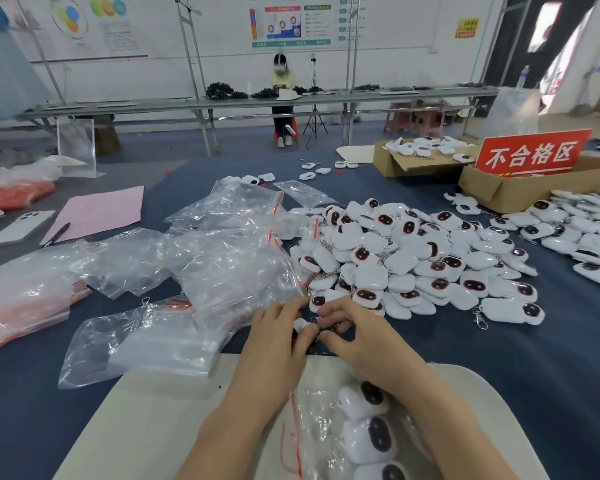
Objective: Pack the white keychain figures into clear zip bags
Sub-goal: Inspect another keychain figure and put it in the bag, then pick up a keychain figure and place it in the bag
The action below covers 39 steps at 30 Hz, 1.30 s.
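- The left hand point(274, 336) and right hand point(355, 337) meet with fingers curled, pinching one small white plastic keychain figure point(301, 323) between them above the dark blue tabletop point(499, 358)
- Done so far, it seems: a clear red-sealed zip bag point(312, 414) near the wrists holds several figures
- Left: a large heap of loose white figures point(413, 261) beside crumpled empty clear bags point(222, 261)
- Whether the right fingers grip body or ring is hidden; the filled bag is cut off below

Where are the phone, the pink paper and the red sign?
phone point(21, 226), head view, middle of its white back.
pink paper point(101, 211), head view, bare middle of the sheet.
red sign point(532, 154), head view, middle of its red face.
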### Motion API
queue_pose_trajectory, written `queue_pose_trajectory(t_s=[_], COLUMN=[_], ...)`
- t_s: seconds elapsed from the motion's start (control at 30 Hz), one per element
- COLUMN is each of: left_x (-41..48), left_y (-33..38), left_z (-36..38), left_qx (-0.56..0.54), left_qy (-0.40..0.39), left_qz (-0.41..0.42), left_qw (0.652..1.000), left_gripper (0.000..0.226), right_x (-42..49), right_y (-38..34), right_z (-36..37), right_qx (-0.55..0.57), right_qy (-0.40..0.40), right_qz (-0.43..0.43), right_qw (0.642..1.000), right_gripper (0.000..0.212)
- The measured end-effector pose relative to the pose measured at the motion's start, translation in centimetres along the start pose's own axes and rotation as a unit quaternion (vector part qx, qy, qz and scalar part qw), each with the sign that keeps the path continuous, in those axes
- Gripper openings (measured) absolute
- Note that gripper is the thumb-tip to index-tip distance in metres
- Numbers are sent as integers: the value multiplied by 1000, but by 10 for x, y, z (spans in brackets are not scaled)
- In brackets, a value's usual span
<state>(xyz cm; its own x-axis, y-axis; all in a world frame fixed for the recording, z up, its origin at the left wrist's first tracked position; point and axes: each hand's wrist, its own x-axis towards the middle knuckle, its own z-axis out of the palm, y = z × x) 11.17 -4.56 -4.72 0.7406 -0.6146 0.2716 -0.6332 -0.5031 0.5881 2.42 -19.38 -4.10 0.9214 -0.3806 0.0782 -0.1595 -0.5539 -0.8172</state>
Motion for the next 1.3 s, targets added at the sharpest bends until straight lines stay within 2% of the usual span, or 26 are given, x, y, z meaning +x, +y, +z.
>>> queue_pose_trajectory(t_s=[0.1,0.2,0.23,0.33,0.4,0.6,0.7,0.83,1.0,1.23,1.3], left_x=[0,-1,-1,1,4,9,9,8,7,5,5], left_y=[2,8,9,11,10,8,7,7,8,9,10], left_z=[-1,-4,-4,-4,-4,-3,-6,-8,-9,-12,-13], left_qx=[-124,-249,-283,-369,-431,-418,-437,-423,-436,-423,-421], left_qy=[17,31,38,53,60,47,32,-3,10,8,8], left_qz=[0,-12,-19,-54,-87,-89,-90,-60,-50,-41,-43], left_qw=[992,968,958,927,896,903,895,904,899,905,906], left_gripper=[39,45,47,47,44,23,19,13,12,18,19], right_x=[-1,0,0,2,3,4,4,5,6,8,8], right_y=[1,-1,-1,-2,-2,-7,-8,-8,-6,0,1], right_z=[0,0,0,2,1,-6,-8,-11,-7,-4,-4], right_qx=[12,8,2,12,40,126,174,224,194,182,182], right_qy=[-14,-36,-37,-13,11,31,41,47,0,-11,-14], right_qz=[-13,-28,-35,-52,-55,-30,-22,-14,-23,-33,-37], right_qw=[1000,999,999,998,998,991,984,973,981,983,983], right_gripper=[36,50,48,16,11,18,16,14,19,5,22])
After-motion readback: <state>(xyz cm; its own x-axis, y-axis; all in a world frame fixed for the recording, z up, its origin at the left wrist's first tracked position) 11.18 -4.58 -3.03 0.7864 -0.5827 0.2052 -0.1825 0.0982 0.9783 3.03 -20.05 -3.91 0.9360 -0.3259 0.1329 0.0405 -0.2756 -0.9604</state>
